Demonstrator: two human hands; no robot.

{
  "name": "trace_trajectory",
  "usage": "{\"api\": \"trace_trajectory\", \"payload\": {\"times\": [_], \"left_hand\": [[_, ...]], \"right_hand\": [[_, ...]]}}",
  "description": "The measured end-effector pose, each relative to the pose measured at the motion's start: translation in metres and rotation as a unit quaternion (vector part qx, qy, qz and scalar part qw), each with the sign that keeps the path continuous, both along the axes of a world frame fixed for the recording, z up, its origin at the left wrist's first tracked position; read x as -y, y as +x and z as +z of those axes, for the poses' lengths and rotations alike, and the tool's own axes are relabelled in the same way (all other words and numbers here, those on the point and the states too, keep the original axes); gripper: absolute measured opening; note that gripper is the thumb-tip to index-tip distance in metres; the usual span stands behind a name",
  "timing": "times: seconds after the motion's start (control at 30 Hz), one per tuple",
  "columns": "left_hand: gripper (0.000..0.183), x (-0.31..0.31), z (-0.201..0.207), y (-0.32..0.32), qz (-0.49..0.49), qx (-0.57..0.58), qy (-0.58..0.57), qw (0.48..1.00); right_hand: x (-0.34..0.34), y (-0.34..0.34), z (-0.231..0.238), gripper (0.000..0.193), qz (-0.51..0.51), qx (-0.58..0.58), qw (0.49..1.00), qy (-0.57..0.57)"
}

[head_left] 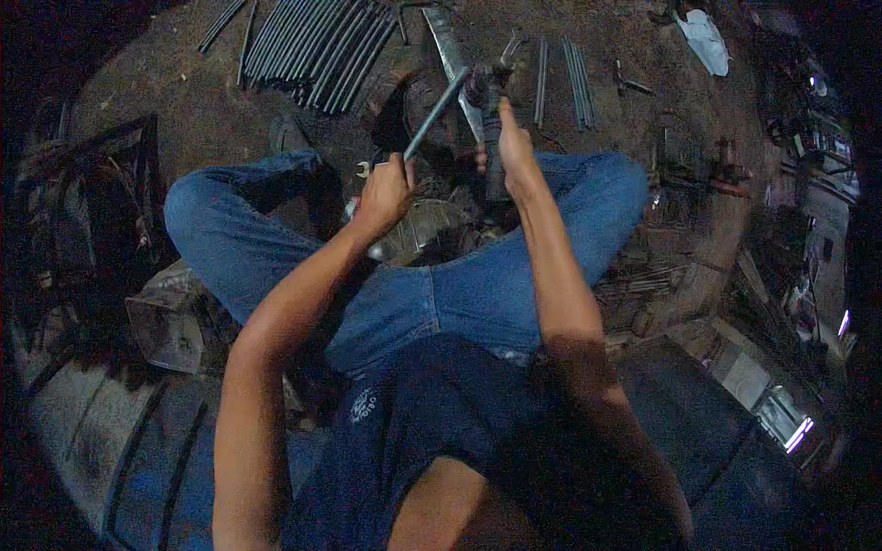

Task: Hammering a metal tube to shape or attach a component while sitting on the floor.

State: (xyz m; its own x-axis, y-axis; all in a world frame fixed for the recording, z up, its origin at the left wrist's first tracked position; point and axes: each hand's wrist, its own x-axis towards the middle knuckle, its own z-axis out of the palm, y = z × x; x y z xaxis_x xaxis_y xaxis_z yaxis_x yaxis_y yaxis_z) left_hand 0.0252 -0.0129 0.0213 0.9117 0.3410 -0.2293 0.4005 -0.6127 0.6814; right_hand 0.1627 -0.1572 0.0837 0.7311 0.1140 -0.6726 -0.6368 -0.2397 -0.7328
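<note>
My left hand (387,195) is closed around the lower end of a grey metal rod (436,117), which slants up and to the right. My right hand (516,151) grips a dark, long-bodied tool (493,151) that looks like an angle grinder, held upright between my knees. The rod's upper end is close to the tool's dark head; whether they touch I cannot tell. Beside my left hand shows the pale open jaw of a spanner (363,169). Dim light and blur hide details between my legs.
A large row of similar rods (312,50) lies on the ground at the far left. A few more rods (577,84) lie right of the tool, near a flat metal strip (446,41). A white bag or cloth (705,41) lies far right. A metal box (170,326) stands by my left knee.
</note>
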Motion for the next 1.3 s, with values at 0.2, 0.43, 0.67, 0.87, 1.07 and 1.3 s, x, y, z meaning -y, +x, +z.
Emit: {"api": "trace_trajectory", "payload": {"times": [0.2, 0.43, 0.67, 0.87, 1.07, 1.3], "left_hand": [[0.025, 0.001, 0.001, 0.001, -0.027, -0.083, 0.085, 0.993], [0.023, 0.000, 0.001, -0.001, -0.032, -0.087, 0.064, 0.994], [0.030, -0.006, 0.008, 0.004, -0.010, -0.109, 0.034, 0.993], [0.035, -0.010, -0.007, 0.002, 0.023, -0.054, -0.063, 0.996], [0.035, -0.005, 0.000, -0.004, 0.009, 0.017, -0.016, 1.000], [0.028, -0.002, 0.003, 0.000, 0.007, -0.027, 0.011, 1.000]], "right_hand": [[-0.002, 0.069, 0.144, 0.061, 0.043, 0.195, 0.967, 0.159], [-0.027, 0.053, 0.149, 0.059, 0.018, 0.296, 0.926, 0.236], [0.002, 0.011, 0.017, 0.061, -0.083, 0.009, 0.994, 0.071], [0.033, -0.011, -0.006, 0.059, -0.061, 0.000, 0.997, 0.042], [0.004, -0.020, -0.004, 0.054, -0.042, -0.033, 0.998, -0.043], [-0.003, 0.037, 0.108, 0.049, 0.037, 0.176, 0.979, 0.094]]}}
